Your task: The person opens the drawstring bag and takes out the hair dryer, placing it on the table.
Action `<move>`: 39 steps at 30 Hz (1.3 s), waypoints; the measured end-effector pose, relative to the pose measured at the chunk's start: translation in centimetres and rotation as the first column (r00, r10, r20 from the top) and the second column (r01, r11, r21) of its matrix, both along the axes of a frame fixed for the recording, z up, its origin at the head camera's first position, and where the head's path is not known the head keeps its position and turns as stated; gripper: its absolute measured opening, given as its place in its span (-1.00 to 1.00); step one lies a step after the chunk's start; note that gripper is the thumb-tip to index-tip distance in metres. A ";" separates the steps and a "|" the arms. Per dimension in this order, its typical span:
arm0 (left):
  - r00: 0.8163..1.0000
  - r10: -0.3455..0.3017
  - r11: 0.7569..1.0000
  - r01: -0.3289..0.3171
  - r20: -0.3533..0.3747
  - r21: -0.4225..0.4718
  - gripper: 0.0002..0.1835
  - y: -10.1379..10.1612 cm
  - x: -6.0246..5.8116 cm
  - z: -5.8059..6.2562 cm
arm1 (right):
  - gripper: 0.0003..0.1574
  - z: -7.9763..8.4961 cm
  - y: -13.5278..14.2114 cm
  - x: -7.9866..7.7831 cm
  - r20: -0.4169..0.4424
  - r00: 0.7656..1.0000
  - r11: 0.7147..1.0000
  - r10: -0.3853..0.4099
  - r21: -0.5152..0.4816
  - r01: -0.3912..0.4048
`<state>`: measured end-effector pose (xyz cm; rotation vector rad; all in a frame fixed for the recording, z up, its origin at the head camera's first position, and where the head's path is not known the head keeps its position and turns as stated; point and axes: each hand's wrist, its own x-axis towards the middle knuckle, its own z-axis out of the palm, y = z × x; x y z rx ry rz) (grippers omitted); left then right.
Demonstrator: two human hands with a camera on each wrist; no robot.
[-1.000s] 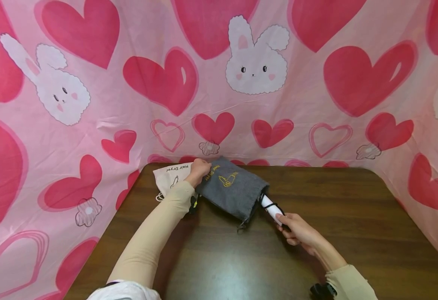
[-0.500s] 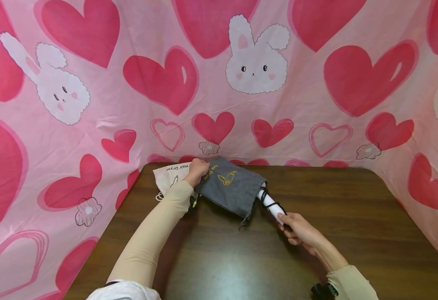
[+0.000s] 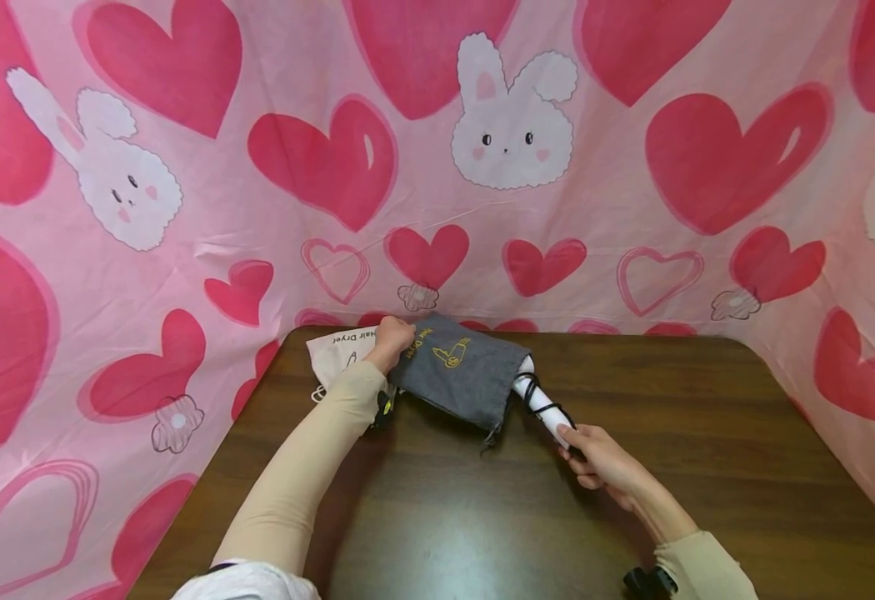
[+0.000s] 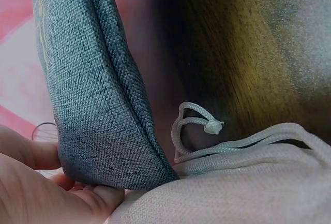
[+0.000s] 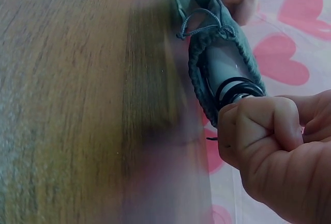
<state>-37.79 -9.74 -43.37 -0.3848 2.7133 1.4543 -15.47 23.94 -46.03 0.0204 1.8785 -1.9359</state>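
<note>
A grey drawstring bag (image 3: 471, 382), printed in yellow with a hair dryer, is held slantwise over the back of the table. My left hand (image 3: 392, 342) pinches its closed end; thumb and fingers grip the cloth corner in the left wrist view. From the bag's mouth at the lower right juts the white handle of a hair dryer (image 3: 556, 419), with black cord (image 5: 240, 87) looped round it. My right hand (image 3: 601, 460) grips the handle's outer end, fingers curled in the right wrist view. The rest of the dryer is hidden inside the bag.
A cream drawstring bag (image 3: 327, 360) marked "Hair Dryer" lies at the table's back left, partly behind my left hand, its white cord (image 4: 199, 125) loose. The dark wooden table (image 3: 437, 508) extends in front. A pink cloth with hearts and rabbits (image 3: 512, 250) hangs around the table.
More of the white handle and its cord shows outside the grey bag. The bag's mouth has slipped slightly left, while my right hand has shifted slightly right with the dryer.
</note>
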 end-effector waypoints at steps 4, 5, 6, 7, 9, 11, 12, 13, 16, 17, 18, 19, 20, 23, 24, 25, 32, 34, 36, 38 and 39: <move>1.000 0.005 1.000 -0.005 -0.019 0.007 -0.51 0.1 0.3 0.2 | -0.55 0.0 0.0 -0.1 0.002 1.000 1.000 -0.005 0.001 0.005; 1.000 0.003 1.000 -0.003 -0.028 0.009 -0.53 0.1 0.5 0.2 | -0.55 0.0 0.0 -0.1 0.003 1.000 1.000 -0.008 0.001 0.008; 0.999 0.002 1.000 -0.002 -0.037 0.007 -0.56 0.1 0.7 0.3 | -0.55 0.0 0.0 -0.1 0.003 1.000 1.000 -0.010 0.002 0.010; 0.999 -0.003 1.000 0.003 -0.046 0.006 -0.59 0.1 0.9 0.4 | -0.55 0.0 0.0 -0.2 0.001 1.000 1.000 -0.011 0.001 0.011; 0.998 -0.016 1.000 0.016 -0.055 0.005 -0.65 0.1 1.2 0.4 | -0.56 0.0 0.0 -0.2 0.001 1.000 1.000 -0.014 -0.002 0.014; 0.998 -0.026 1.000 0.026 -0.051 -0.004 -0.71 0.0 1.3 0.4 | -0.57 0.0 0.0 -0.3 -0.003 1.000 1.000 -0.019 -0.007 0.019; 0.998 -0.030 1.000 0.030 -0.047 -0.010 -0.73 0.0 1.3 0.3 | -0.57 0.0 0.0 -0.3 -0.004 1.000 1.000 -0.020 -0.009 0.020; 0.998 -0.036 0.999 0.035 -0.044 -0.013 -0.73 0.0 1.3 0.3 | -0.58 0.0 0.0 -0.4 -0.006 1.000 1.000 -0.021 -0.011 0.021; 0.999 -0.041 0.999 0.041 -0.035 -0.026 -0.71 0.0 1.3 0.2 | -0.58 0.0 -0.1 -0.5 -0.006 1.000 1.000 -0.027 -0.013 0.027; 0.999 -0.042 0.999 0.042 -0.034 -0.027 -0.72 0.0 1.3 0.2 | -0.58 0.0 -0.1 -0.5 -0.004 1.000 0.999 -0.029 -0.015 0.029; 0.998 -0.045 0.999 0.044 -0.037 -0.028 -0.73 0.0 1.3 0.2 | -0.58 0.0 -0.1 -0.5 -0.003 1.000 0.999 -0.029 -0.014 0.029; 0.998 -0.047 0.998 0.046 -0.041 -0.030 -0.73 -0.1 1.2 0.2 | -0.58 0.1 -0.1 -0.6 -0.003 1.000 0.999 -0.030 -0.014 0.030; 0.998 -0.047 0.998 0.046 -0.046 -0.031 -0.73 -0.1 1.2 0.2 | -0.58 0.1 -0.1 -0.6 -0.003 1.000 0.999 -0.030 -0.014 0.030; 0.997 -0.046 0.999 0.044 -0.066 -0.025 -0.62 -0.1 1.2 0.1 | -0.57 0.0 -0.1 -0.6 -0.001 1.000 1.000 -0.027 -0.016 0.027; 0.996 -0.046 0.999 0.045 -0.071 -0.022 -0.58 -0.1 1.2 0.1 | -0.56 0.0 -0.1 -0.7 -0.001 1.000 1.000 -0.024 -0.016 0.024; 0.996 -0.044 0.999 0.042 -0.075 -0.019 -0.56 -0.1 1.1 0.1 | -0.57 0.0 -0.1 -0.7 -0.001 1.000 1.000 -0.023 -0.018 0.023; 0.997 -0.020 1.000 0.020 -0.081 0.006 -0.55 -0.1 0.9 0.0 | -0.59 -0.1 -0.1 -0.7 -0.002 1.000 0.999 -0.023 -0.026 0.023; 0.996 -0.014 1.000 0.014 -0.088 0.002 -0.57 -0.1 0.9 0.0 | -0.58 -0.1 -0.1 -0.7 -0.002 1.000 0.999 -0.025 -0.023 0.025; 0.995 -0.007 1.000 0.007 -0.096 0.001 -0.59 -0.1 1.0 0.0 | -0.58 -0.1 -0.1 -0.7 -0.002 1.000 0.999 -0.026 -0.021 0.026; 0.995 0.003 1.000 -0.002 -0.102 0.010 -0.61 0.0 1.0 0.0 | -0.58 -0.1 0.0 -0.7 0.000 1.000 0.999 -0.025 -0.022 0.025; 0.995 0.009 1.000 -0.007 -0.102 0.016 -0.62 0.0 1.0 0.0 | -0.57 -0.1 0.0 -0.7 0.001 1.000 0.999 -0.024 -0.023 0.024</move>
